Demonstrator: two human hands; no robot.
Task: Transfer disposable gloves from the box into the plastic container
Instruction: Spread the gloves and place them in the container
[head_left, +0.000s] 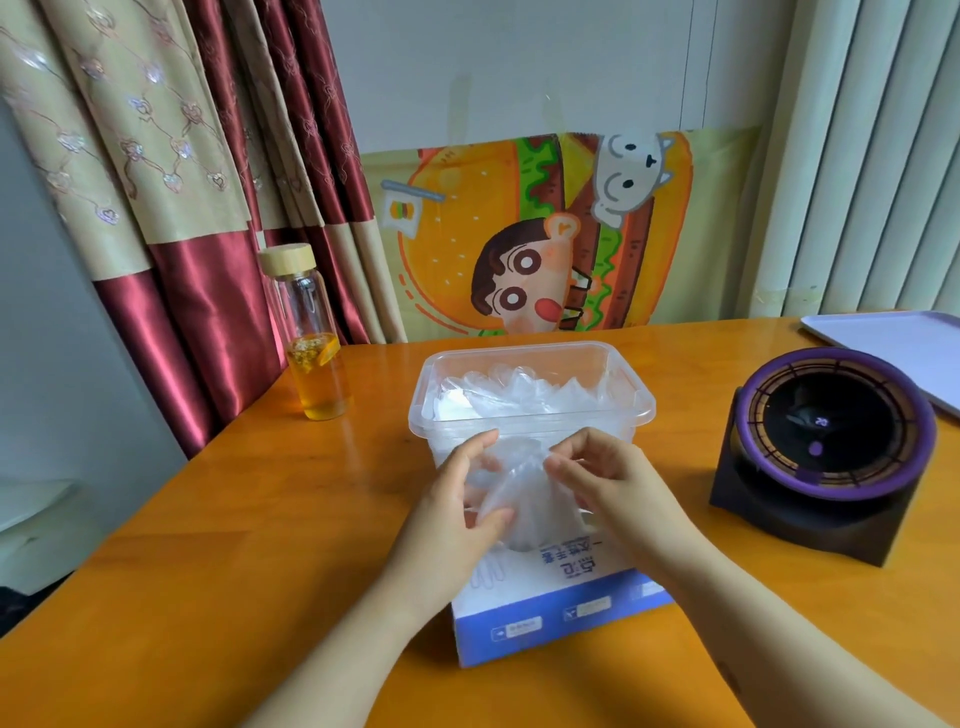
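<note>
Nearest on the orange wooden table (260, 545), lying flat: blue and white cardboard glove box (561, 608), printed top up. Above its opening, crumpled thin clear plastic glove (524, 499), lower end at the opening, held from both sides. Left hand (457, 514) with thumb and fingers curled round the glove's left side; right hand (618, 488) with fingertips pinching its upper right edge. Just behind the box, clear rectangular plastic container (644, 405), lidless, with a heap of more clear gloves (519, 395) inside. Farther left, glass bottle with wooden cap (314, 353), amber liquid in its lower part. To the right, round black and purple desk fan (826, 447); behind it, pale lilac tray (904, 343) at the table's corner. Against the wall, cartoon burger poster (519, 234); to its left, red and beige curtains (182, 208).
</note>
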